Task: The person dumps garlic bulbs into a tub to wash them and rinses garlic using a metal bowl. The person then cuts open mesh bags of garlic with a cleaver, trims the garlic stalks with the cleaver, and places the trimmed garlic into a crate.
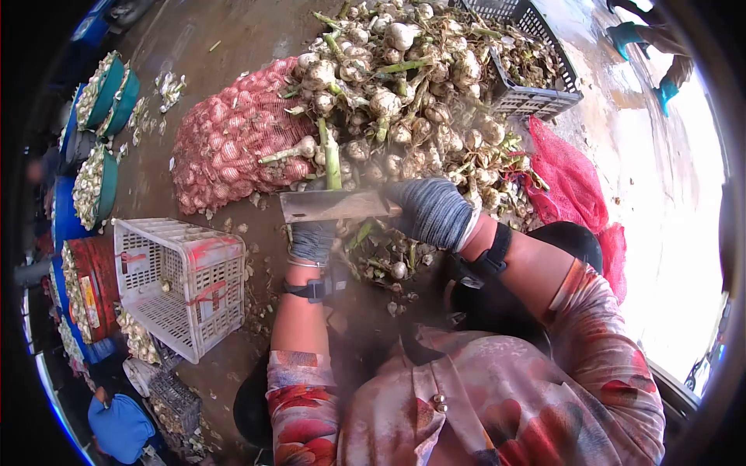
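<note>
While the right hand (431,211) curls round the handle of the knife (334,206), which crosses over the left hand (313,239), the latter's grip is hidden; a stalk (332,161) rises just beyond it, garlic (385,102) heaped farther ahead.

I cannot verify the finger positions of the left hand (313,234), because the blade (336,206) covers them together with the lower end of the green stem (332,165). The fingertips of the right hand (434,211) are likewise concealed from me. The top edge crops the black crate (538,98); the dark border cuts off the worker (678,71) at upper right.
</note>
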Demonstrator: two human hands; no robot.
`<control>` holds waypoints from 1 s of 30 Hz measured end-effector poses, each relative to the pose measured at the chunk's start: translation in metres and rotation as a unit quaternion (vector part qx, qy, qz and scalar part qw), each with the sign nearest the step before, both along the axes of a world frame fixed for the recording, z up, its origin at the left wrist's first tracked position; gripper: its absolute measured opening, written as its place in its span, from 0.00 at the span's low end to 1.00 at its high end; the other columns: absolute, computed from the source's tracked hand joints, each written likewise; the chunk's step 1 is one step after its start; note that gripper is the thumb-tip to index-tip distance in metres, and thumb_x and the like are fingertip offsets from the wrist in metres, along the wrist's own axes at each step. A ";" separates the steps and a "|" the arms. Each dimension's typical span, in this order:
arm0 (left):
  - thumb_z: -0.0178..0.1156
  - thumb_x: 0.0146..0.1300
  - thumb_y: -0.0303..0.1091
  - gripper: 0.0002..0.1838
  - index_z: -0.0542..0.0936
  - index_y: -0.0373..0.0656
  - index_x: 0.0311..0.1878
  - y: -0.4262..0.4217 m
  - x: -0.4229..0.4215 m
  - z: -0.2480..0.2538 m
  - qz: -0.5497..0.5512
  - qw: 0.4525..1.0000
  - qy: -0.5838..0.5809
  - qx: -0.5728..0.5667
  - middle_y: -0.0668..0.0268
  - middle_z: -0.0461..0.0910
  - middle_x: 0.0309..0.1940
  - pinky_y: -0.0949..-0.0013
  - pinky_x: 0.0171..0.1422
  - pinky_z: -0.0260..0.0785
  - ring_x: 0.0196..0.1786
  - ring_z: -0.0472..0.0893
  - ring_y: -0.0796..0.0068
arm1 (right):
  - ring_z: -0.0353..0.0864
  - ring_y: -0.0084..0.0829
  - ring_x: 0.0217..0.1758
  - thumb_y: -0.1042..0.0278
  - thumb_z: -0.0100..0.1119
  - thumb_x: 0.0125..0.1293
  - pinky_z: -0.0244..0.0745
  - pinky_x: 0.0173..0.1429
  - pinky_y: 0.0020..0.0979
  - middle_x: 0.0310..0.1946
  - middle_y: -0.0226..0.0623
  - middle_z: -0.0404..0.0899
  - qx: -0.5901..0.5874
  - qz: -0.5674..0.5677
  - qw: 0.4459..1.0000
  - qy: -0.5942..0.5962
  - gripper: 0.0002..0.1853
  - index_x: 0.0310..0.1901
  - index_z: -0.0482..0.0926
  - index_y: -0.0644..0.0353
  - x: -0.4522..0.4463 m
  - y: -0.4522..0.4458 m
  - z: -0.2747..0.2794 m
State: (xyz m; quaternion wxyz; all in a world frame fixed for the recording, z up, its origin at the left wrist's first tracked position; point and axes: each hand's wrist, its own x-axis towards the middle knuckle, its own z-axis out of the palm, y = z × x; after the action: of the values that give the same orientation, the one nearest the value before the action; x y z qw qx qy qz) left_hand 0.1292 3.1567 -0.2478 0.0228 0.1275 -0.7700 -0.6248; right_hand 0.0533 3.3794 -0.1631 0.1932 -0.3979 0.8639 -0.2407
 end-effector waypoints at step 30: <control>0.55 0.68 0.39 0.22 0.68 0.39 0.61 0.031 0.097 0.034 0.043 0.990 0.121 -0.052 0.66 0.75 0.51 0.65 0.57 0.71 0.50 0.78 0.69 | 0.78 0.36 0.25 0.46 0.61 0.62 0.72 0.30 0.37 0.21 0.47 0.77 -0.171 -0.113 0.961 -0.188 0.23 0.40 0.77 0.61 0.048 -0.011 -0.025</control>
State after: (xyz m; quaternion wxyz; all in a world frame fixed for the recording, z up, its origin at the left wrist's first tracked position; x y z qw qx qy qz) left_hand 0.2263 3.1873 -0.2142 0.1492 0.0825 -0.7865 -0.5936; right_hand 0.1012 3.3683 -0.1880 0.2529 -0.2728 0.7970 -0.4758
